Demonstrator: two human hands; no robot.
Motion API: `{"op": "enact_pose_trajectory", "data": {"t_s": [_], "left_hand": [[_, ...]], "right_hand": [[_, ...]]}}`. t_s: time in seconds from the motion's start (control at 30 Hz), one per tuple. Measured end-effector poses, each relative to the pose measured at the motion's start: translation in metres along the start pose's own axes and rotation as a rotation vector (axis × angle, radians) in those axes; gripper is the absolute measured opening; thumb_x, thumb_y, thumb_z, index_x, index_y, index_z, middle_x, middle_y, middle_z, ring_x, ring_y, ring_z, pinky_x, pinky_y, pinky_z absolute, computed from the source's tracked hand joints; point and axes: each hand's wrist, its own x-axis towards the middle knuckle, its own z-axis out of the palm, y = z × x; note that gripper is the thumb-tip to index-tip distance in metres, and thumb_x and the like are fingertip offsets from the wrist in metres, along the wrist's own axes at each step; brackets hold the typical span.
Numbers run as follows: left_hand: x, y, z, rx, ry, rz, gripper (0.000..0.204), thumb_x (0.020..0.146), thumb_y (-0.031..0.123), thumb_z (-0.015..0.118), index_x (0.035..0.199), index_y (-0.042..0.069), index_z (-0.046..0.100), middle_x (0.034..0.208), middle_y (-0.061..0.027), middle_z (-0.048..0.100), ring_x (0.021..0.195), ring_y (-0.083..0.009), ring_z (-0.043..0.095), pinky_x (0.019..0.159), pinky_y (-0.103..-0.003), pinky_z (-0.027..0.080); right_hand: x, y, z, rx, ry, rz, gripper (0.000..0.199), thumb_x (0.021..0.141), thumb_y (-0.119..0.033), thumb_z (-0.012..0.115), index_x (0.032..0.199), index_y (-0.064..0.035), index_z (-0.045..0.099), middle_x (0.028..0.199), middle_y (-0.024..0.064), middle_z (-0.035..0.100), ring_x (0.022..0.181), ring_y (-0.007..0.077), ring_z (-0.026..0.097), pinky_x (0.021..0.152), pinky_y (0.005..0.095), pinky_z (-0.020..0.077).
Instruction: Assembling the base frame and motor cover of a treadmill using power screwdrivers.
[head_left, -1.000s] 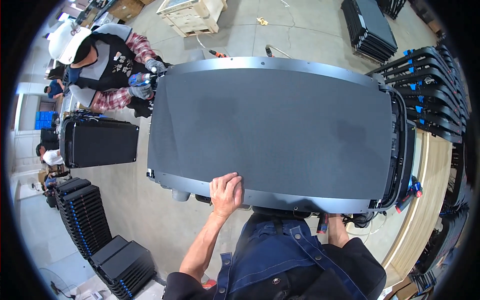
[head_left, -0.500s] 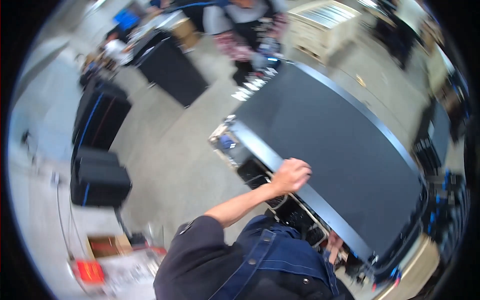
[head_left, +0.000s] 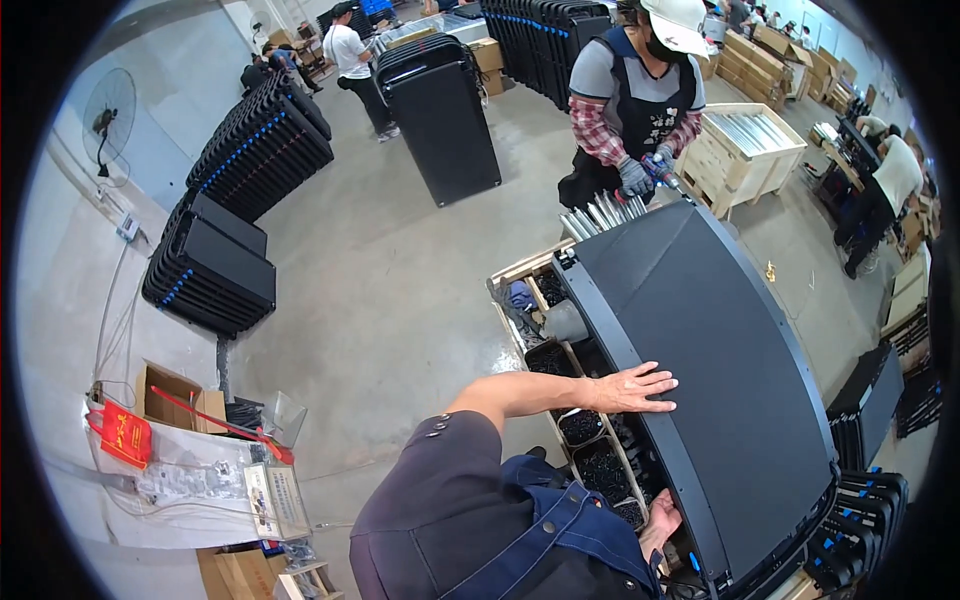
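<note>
A large treadmill deck point(head_left: 700, 300) with a dark belt and grey side rails lies across the workbench. My left hand point(head_left: 632, 388) rests on its near rail and belt, palm down with the fingers stretched out. Close to the deck's near corner, my right hand point(head_left: 660, 522) is below the rail edge. Its fingers are curled, and whatever they hold is hidden. Bins of small black parts point(head_left: 602, 470) line the bench between my body and the deck.
Across the deck a co-worker's gloved hand point(head_left: 634, 178) holds a power drill point(head_left: 662, 170) beside several metal tubes point(head_left: 603, 215). Stacked decks point(head_left: 215, 265) stand at the left, another stack point(head_left: 437, 120) farther back. A wooden crate point(head_left: 745, 150) stands beyond the co-worker.
My left hand has gone from curled on the rail to flat, fingers stretched onto the belt. My right hand stays low by the near corner. The whole view has shifted and become sharper.
</note>
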Motion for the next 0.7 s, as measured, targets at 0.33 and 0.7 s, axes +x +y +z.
{"op": "enact_pose_trajectory", "data": {"t_s": [0.33,0.7], "left_hand": [[-0.010,-0.001,0.014,0.099,0.096,0.048,0.060,0.089,0.010,0.056,0.147,0.020,0.044,0.151,-0.0209,0.041,0.139,-0.0365,0.044,0.115,-0.059,0.035],[0.010,0.017,-0.039,0.134,0.209,0.164,0.047,0.087,0.018,0.058,0.134,0.014,0.055,0.137,-0.0216,0.053,0.126,-0.0399,0.054,0.102,-0.061,0.045]], "right_hand": [[0.005,0.002,-0.007,0.248,-0.038,0.077,0.017,0.093,-0.011,0.057,0.097,0.0030,0.065,0.097,0.0116,0.072,0.088,0.0266,0.067,0.083,0.0413,0.0540],[-0.065,-0.043,0.041,0.160,0.074,-0.024,0.029,0.098,-0.011,0.050,0.117,0.0057,0.064,0.120,0.0174,0.069,0.109,0.0322,0.065,0.101,0.0484,0.0513]]}}
